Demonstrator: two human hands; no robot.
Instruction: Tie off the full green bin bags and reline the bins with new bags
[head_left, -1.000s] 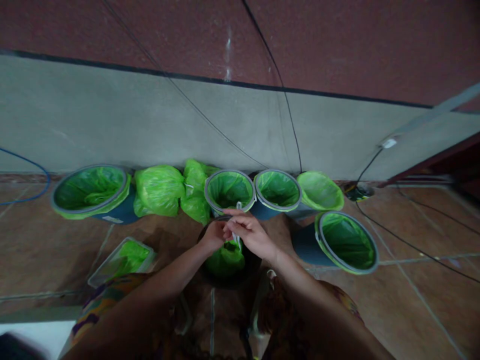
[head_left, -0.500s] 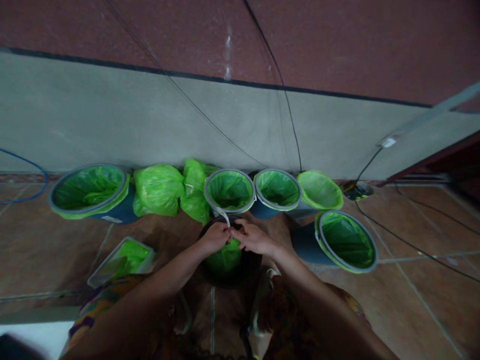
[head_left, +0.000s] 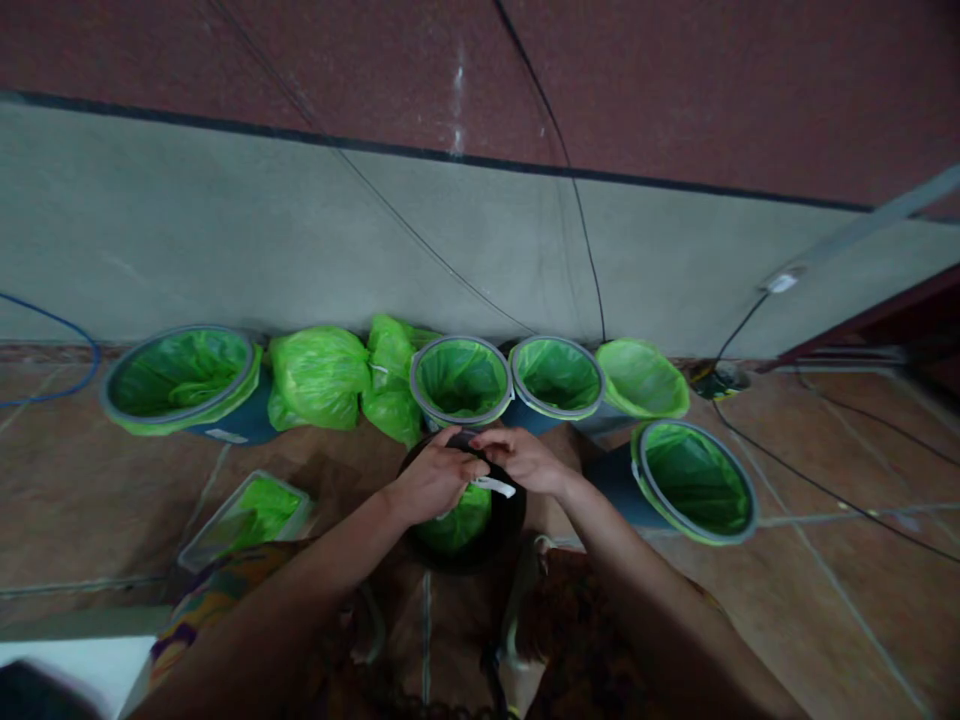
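Between my knees stands a dark bin [head_left: 508, 525] holding a green plastic bag [head_left: 459, 525]. My left hand [head_left: 439, 478] is closed over the top of the bag, gripping a white tie strip [head_left: 495, 487] whose loose end sticks out to the right. Close beside it, my right hand [head_left: 529, 460] has its fingers bent together at the far side of the bag's neck. What those fingertips pinch is hidden.
Along the wall stand grey-rimmed bins with green liners, including a left bin [head_left: 180, 375], a middle bin [head_left: 461, 378] and a right bin [head_left: 697, 480]. Tied green bags [head_left: 319, 375] lie between them. A clear plastic tray [head_left: 217, 525] holds green plastic. Black cable [head_left: 825, 490] crosses the floor.
The white strip was upright above my hands and now lies out to the right. My left hand has turned over the bag's top, and my right hand has shifted slightly up and right.
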